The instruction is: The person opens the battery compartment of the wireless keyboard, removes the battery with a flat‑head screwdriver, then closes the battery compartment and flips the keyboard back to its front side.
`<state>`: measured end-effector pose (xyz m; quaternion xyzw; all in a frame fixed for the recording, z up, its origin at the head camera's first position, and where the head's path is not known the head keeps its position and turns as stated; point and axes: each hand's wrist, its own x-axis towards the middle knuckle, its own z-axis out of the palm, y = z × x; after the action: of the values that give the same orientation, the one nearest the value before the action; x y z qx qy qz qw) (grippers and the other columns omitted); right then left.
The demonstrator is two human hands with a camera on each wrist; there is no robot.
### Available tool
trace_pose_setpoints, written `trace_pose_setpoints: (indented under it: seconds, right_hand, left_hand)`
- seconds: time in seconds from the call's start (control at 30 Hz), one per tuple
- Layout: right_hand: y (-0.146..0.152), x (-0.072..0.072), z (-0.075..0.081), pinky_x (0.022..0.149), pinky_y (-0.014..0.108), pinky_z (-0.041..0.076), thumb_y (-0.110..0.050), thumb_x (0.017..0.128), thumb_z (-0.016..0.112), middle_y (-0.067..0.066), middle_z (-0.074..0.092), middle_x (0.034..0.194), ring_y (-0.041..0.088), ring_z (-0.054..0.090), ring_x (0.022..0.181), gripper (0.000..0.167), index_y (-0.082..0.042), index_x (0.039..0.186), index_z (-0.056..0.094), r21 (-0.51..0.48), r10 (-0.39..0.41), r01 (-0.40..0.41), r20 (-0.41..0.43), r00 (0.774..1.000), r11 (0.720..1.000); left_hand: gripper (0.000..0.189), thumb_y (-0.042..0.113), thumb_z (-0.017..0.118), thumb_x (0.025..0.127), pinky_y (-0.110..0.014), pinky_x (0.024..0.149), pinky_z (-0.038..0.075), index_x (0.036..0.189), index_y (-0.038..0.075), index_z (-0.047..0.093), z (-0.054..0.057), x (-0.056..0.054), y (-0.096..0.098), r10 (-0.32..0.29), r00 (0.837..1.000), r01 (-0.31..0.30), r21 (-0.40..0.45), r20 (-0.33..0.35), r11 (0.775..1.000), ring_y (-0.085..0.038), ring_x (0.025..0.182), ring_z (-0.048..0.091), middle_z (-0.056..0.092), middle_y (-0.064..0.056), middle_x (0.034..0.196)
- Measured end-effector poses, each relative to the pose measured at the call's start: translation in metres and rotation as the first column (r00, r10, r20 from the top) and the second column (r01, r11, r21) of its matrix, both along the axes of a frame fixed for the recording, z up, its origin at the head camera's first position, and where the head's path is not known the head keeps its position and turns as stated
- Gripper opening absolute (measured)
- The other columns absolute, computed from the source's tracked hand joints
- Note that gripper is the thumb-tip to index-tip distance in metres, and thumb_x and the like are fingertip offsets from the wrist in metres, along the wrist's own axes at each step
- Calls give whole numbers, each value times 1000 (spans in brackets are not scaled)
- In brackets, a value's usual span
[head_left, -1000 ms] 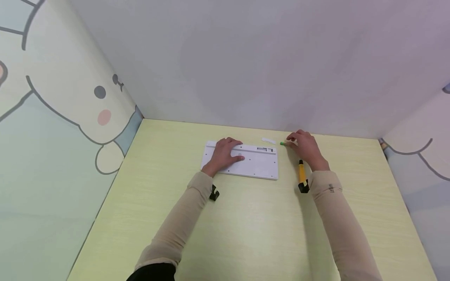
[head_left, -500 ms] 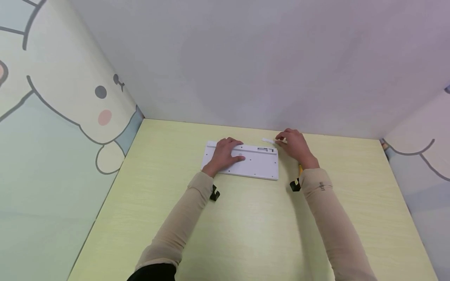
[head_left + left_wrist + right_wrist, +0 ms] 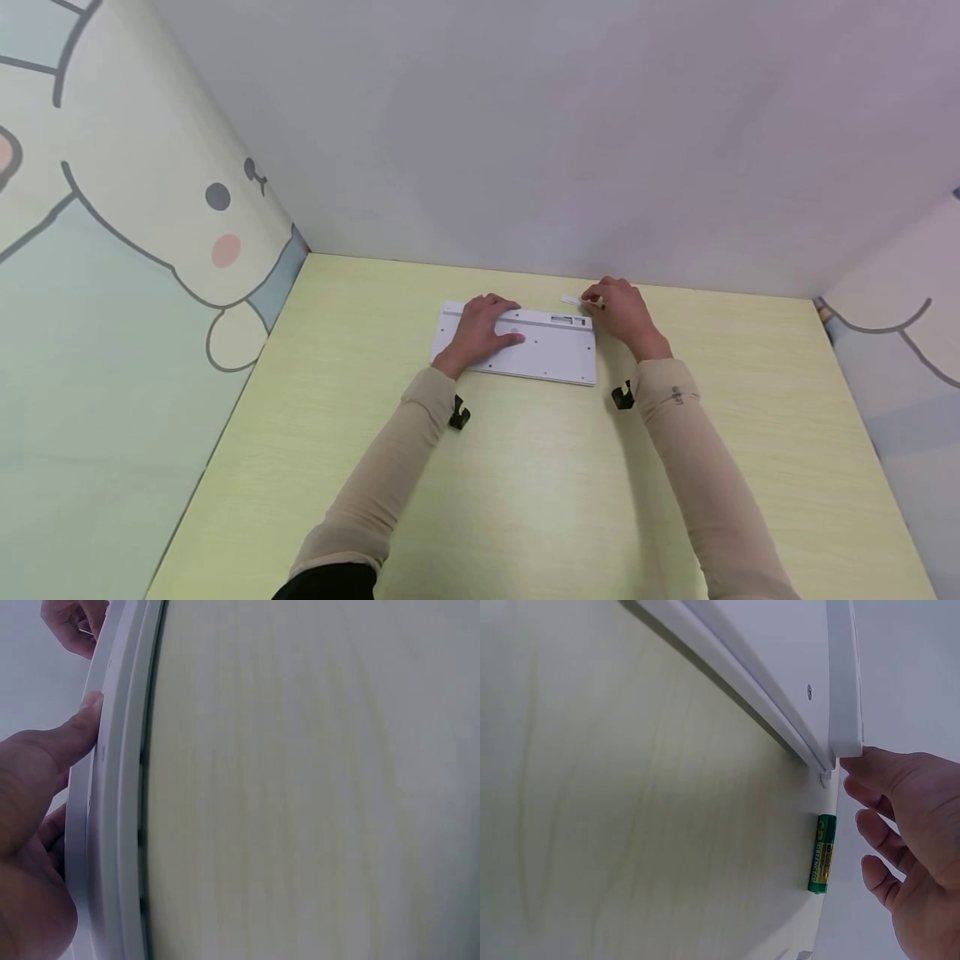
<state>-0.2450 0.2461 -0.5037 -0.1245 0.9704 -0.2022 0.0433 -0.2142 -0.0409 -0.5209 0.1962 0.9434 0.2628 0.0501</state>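
A white keyboard [image 3: 555, 354] lies face down on the table, its small battery compartment [image 3: 562, 319] uncovered near the far right corner. My left hand [image 3: 480, 327] holds it by the far edge, thumb [image 3: 84, 727] on the flat underside. My right hand [image 3: 618, 310] is beyond the far right corner, fingertips at a small white strip [image 3: 570, 300], perhaps the battery cover. In the right wrist view its thumb is at the keyboard's corner, other fingers loosely bent; I cannot tell whether it pinches the strip. A green battery [image 3: 823, 853] lies below that hand.
The pale wooden table [image 3: 525, 483] meets a plain wall [image 3: 525, 150] just beyond the right hand. A cartoon-patterned wall [image 3: 135, 250] stands at the left. Black camera mounts [image 3: 622, 396] hang by the forearms.
My right hand has moved left from the green battery to the white strip, and now covers the battery in the head view. My left hand and the keyboard stay in place.
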Motion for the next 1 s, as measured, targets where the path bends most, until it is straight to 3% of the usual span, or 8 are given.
trace_pose_setpoints:
  seconds: [0.53, 1.0]
  right_hand:
    - [-4, -3, -5, 101, 55, 46, -18, 96, 71, 16, 71, 109, 36, 60, 106, 21, -5, 111, 75, -19, -40, 40, 8, 999, 999]
    - [-4, -4, -6, 89, 52, 48, -15, 98, 68, 14, 72, 102, 34, 60, 96, 17, -3, 108, 76, 11, 1, 0, -108, 994, 1000]
  left_hand:
    - [59, 46, 74, 91, -46, 128, 29, 141, 19, 59, -2, 0, 0, -9, 1000, 9, -6, -18, 1000, -26, 135, 53, 62, -6, 139]
    - [59, 46, 74, 92, -46, 129, 27, 142, 19, 59, -1, -2, 1, -7, 1000, 7, -6, -8, 1000, -26, 137, 52, 61, -6, 140]
